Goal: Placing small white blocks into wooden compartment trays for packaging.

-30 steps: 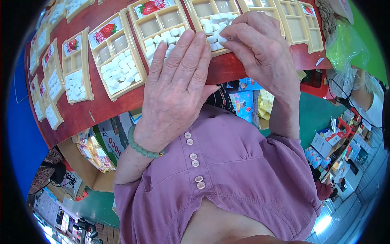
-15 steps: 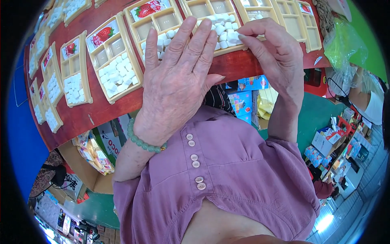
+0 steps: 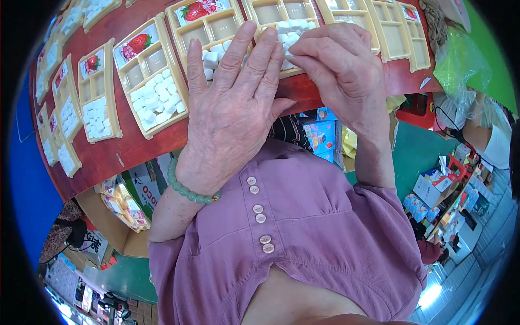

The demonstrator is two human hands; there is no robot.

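Seemingly light and crumbly, small white cubes (image 3: pixel 295 32) fill a yellow compartment tray (image 3: pixel 254 11) on the red table (image 3: pixel 124 157), best pinched at their sides, as the right hand (image 3: pixel 338 70) pinches one and the left hand (image 3: pixel 233 108) lies spread flat.

We log: table (image 3: pixel 135 157) dark red; trays (image 3: pixel 149 81) tan w/ red strawberry pics; cubes (image 3: pixel 154 103) white; shirt (image 3: pixel 303 238) mauve; bracelet (image 3: pixel 189 192) pale green; bag (image 3: pixel 463 59) bright green.
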